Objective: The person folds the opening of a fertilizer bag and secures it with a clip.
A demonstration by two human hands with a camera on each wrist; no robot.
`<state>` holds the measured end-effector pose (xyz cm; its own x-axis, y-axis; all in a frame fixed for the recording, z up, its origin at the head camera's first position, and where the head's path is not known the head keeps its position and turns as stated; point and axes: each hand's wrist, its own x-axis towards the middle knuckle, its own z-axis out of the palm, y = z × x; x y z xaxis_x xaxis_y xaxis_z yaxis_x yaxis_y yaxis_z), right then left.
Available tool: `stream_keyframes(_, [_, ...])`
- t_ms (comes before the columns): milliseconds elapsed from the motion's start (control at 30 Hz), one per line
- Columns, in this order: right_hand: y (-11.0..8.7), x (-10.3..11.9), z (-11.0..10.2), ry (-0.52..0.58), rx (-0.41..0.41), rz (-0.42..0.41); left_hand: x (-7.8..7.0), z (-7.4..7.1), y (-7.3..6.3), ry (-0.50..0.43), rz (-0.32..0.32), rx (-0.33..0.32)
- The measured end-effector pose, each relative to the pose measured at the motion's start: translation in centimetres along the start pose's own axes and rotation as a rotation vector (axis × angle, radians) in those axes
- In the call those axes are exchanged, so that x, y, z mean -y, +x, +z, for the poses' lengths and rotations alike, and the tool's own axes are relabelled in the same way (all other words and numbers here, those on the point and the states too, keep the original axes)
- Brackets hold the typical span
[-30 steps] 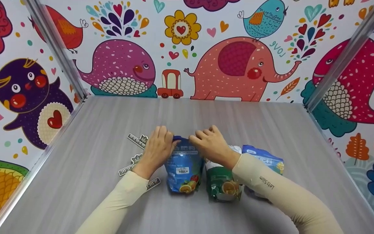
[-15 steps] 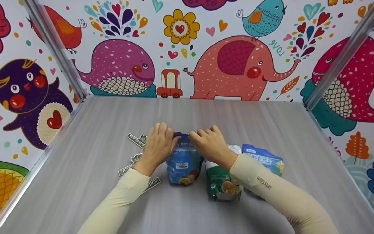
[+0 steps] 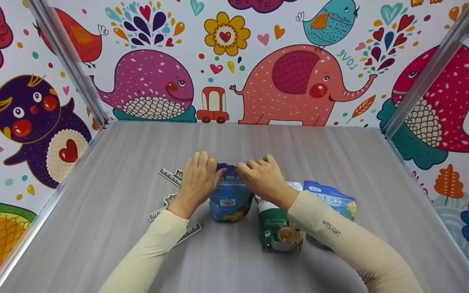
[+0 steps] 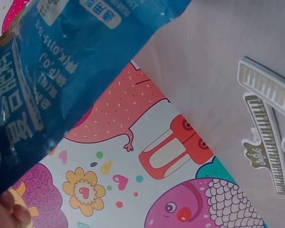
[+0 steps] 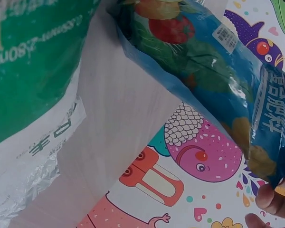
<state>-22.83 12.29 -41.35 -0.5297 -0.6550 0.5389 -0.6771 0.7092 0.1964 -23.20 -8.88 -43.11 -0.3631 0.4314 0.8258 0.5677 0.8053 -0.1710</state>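
Note:
Both hands grip the top edge of a blue fertilizer bag, one at each corner. My left hand pinches the left corner with its thumb on the near side. Curled fingers of my right hand hold the right corner and hide part of the edge. The bag hangs bottom down between them; fruit pictures and a barcode label show on its front. Large pale characters run across it in the left wrist view, where the bag slants over the upper left. In the right wrist view, fingertips meet its top corner.
Right of the blue bag stands a green and white bag, and beyond it a blue and white bag, partly behind the right sleeve. Several piano-key-patterned clips lie left of the left hand. Printed panels enclose the grey table.
The blue bag's bottom has risen and moved away from me, and its top edge has gone up slightly. Both hands keep their hold. The other bags and the clips stay put.

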Motion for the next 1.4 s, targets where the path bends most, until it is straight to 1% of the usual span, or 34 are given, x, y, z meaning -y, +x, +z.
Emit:
stream_keyframes(133, [0.1, -0.1, 0.0, -0.006, 0.013, 0.001, 0.1, 0.1, 0.0, -0.01, -0.008, 0.008])
stream_keyframes(333, [0.0, -0.1, 0.2, -0.003, 0.01, -0.001, 0.2, 0.2, 0.0, -0.008, 0.003, 0.016])
stream_keyframes(533, [-0.2, -0.2, 0.2, 0.028, -0.019, 0.025, 0.3, 0.1, 0.1, 0.009, 0.017, 0.047])
stream_keyframes(667, [-0.5, -0.2, 0.1, 0.07, -0.049, 0.054, 0.3, 0.0, 0.1, 0.006, 0.018, 0.047])
stream_keyframes(733, [-0.7, -0.3, 0.1, 0.091, -0.067, 0.055, 0.3, 0.1, 0.1, 0.002, 0.017, 0.043])
stream_keyframes(867, [-1.1, -0.6, 0.2, 0.103, -0.097, 0.022, 0.3, 0.1, 0.0, -0.012, 0.008, 0.031])
stream_keyframes(967, [-1.6, -0.8, 0.2, 0.089, -0.111, -0.008, 0.3, 0.1, -0.1, -0.023, -0.002, 0.028])
stream_keyframes(1200, [-2.7, -0.7, 0.4, 0.042, -0.143, -0.047, 0.3, 0.0, -0.2, -0.017, -0.006, 0.045])
stream_keyframes(1300, [-3.2, -0.3, 0.3, 0.017, -0.139, -0.056, 0.3, 0.1, -0.2, -0.008, -0.004, 0.05])
stream_keyframes(1400, [-3.7, 0.2, 0.2, -0.022, -0.104, -0.063, 0.3, 0.1, -0.2, 0.004, 0.001, 0.044])
